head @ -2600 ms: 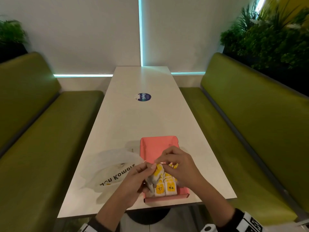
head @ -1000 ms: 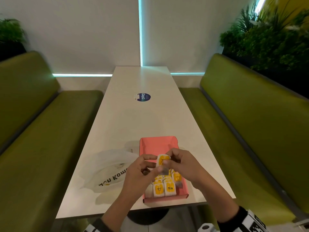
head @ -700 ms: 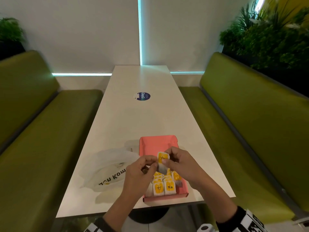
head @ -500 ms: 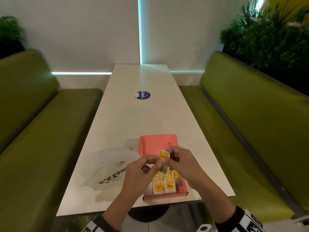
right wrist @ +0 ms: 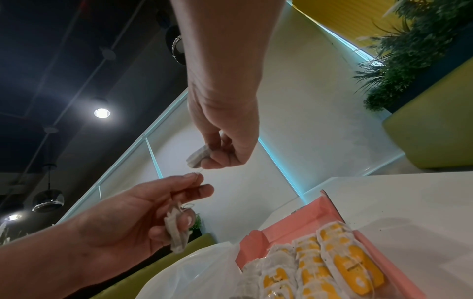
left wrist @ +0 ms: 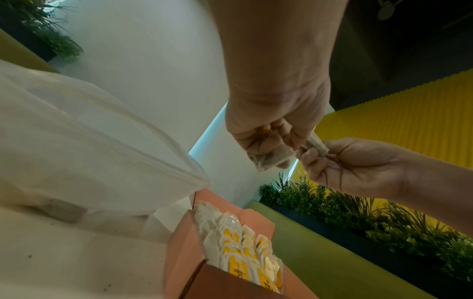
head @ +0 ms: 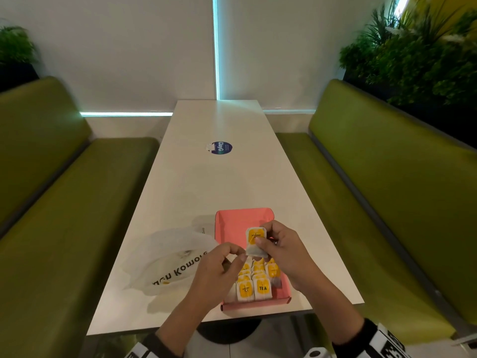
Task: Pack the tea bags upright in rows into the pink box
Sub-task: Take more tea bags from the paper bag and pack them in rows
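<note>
Over the pink box (head: pixel 242 218) at the near edge of the table (head: pixel 219 182), I've got both hands busy w/ loose bags: right hand (head: pixel 281 248) pinches one tea bag (head: pixel 255 241) upright by its edges, yellow tag facing me, and left hand (head: pixel 216 267) is curled, thumb and forefinger pinching a thin string (right wrist: pixel 198 175) that runs toward that bag, w/ a second bag (right wrist: pixel 176 232) tucked under its lower fingers, seen from the right wrist view. Progress, my read: approx. the near half of the box is filled, packed tea bags (head: pixel 254 282) standing in about three rows, tags up; the far half shows bare pink floor, so plenty left to go. Held bag isn't in the box yet. Just left of the box lies a clear plastic bag (head: pixel 170 257); can't tell how many bags remain inside. Writing: "TEA" on a front-row tag (head: pixel 262 288); "Kowo.." partly legible on the plastic bag; "ClayG" on a round blue sticker (head: pixel 221 148) farther up the table. Small print on the held tag is too fine to read.
</note>
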